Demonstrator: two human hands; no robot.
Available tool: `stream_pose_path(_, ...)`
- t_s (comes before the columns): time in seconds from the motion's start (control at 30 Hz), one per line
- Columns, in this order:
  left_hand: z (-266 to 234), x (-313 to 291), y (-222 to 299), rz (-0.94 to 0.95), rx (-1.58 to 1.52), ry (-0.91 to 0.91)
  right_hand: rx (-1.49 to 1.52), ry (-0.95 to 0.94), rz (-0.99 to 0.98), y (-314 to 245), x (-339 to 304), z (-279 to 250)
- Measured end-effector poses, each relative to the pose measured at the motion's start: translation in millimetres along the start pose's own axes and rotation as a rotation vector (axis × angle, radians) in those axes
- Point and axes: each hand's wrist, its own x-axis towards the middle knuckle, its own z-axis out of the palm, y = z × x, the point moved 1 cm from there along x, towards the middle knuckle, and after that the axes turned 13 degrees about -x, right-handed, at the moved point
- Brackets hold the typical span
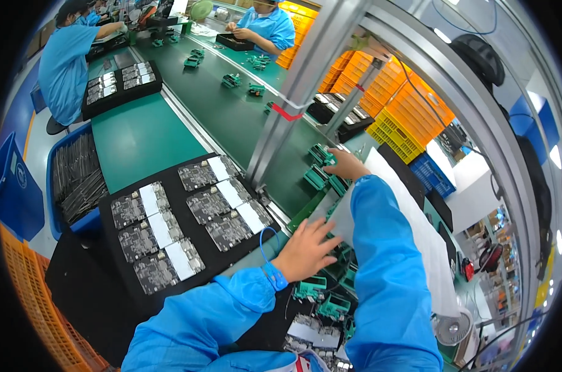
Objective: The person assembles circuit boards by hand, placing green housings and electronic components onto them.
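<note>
My left hand (309, 249), a blue strap on its wrist, is open with fingers spread above several green plastic fixtures (310, 287). It appears to hold nothing. Further away, my right hand (346, 165) reaches over the conveyor belt's edge, its fingers closed on a green fixture (320, 154); part of the grip is hidden. More green fixtures (316, 177) lie just below that hand. To the left, circuit boards (130, 208) with white strips rest in two columns on a black foam tray (179, 214). Other boards (312, 335) lie close to my body.
A metal post (293, 93) rises beside the green conveyor belt (213, 93), between the tray and my right hand. A blue bin (101, 214) holds dark strips. Orange crates (411, 105) are stacked at right. Co-workers (70, 68) sit along the belt.
</note>
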Motion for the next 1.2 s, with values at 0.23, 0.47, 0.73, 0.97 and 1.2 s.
stream_pose_path(0.23,1.2,-6.1,4.0,-0.002,-0.054,0.035,0.027,-0.242,0.106,-5.0,49.1,34.1)
stream_pose_path(0.47,0.0,-3.9,-6.4,-0.023,-0.131,0.055,-0.092,-0.211,-0.022,-31.4,61.8,46.7)
stream_pose_path(0.73,0.0,6.1,6.1,0.004,-0.146,-0.013,0.614,0.504,-0.016,15.8,48.4,-11.4)
stream_pose_path(0.97,1.9,-6.1,1.1,0.0,-0.071,-0.008,0.357,0.619,0.152,59.9,-129.7,-142.8)
stream_pose_path(1.2,2.8,1.7,0.2,-0.033,-0.171,-0.002,0.002,0.095,0.417,115.9,-310.5,-106.4)
